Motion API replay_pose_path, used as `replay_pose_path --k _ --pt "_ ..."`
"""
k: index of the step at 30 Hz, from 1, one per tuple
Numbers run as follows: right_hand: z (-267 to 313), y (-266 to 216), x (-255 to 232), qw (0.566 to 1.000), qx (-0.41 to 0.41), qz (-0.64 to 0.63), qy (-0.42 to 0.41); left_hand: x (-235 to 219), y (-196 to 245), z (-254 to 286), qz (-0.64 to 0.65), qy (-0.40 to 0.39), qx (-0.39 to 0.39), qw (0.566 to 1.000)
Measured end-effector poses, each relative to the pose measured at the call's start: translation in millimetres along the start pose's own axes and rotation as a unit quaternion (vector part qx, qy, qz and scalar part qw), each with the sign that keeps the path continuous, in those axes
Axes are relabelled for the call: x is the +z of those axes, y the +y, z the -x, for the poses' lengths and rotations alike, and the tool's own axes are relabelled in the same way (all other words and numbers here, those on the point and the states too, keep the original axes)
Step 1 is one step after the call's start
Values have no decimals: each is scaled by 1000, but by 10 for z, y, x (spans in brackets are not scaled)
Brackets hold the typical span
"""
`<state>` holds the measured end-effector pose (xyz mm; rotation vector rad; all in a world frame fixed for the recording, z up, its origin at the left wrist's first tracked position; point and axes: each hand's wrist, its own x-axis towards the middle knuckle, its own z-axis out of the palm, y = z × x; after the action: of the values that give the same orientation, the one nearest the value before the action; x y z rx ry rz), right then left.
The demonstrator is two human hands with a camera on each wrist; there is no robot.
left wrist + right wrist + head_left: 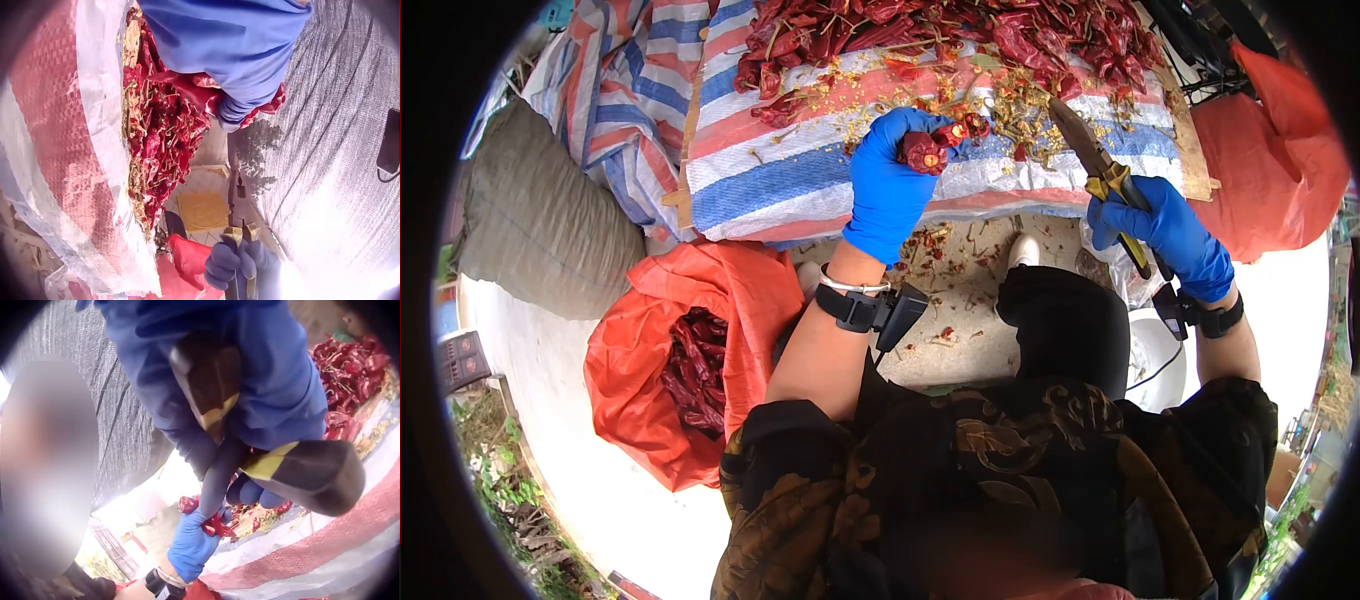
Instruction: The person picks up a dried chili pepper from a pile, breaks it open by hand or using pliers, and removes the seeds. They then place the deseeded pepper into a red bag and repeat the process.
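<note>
Both hands wear blue gloves. My left hand grips a few dried red chili peppers, their stem ends pointing right over the striped sheet. In the left wrist view, red pepper skins stick out on either side of the glove. My right hand holds shears with a dark, rusty blade end and yellow-and-black handles. The blades point up and left, apart from the peppers in the left hand. Seen from the right wrist, the handles are spread and fingers curl around them.
A heap of dried peppers lies on the striped sheet, with loose seeds and stems in front. An opened red sack of peppers stands at the lower left. A grey-green sack, another red bag and a white bucket flank me.
</note>
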<state>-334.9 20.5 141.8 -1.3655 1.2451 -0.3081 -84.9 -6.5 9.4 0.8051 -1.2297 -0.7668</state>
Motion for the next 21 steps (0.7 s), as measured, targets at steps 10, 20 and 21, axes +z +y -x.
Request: replay_pose_path --k 10,20,21 --pt "-131 246 259 857 -259 417 156 52 68 11 -31 -31 -52 998" --pt "-275 170 496 814 -222 494 211 8 52 22 -129 -55 -3 990" --pt "-298 215 469 783 -291 503 220 3 71 7 -188 -60 41 980"
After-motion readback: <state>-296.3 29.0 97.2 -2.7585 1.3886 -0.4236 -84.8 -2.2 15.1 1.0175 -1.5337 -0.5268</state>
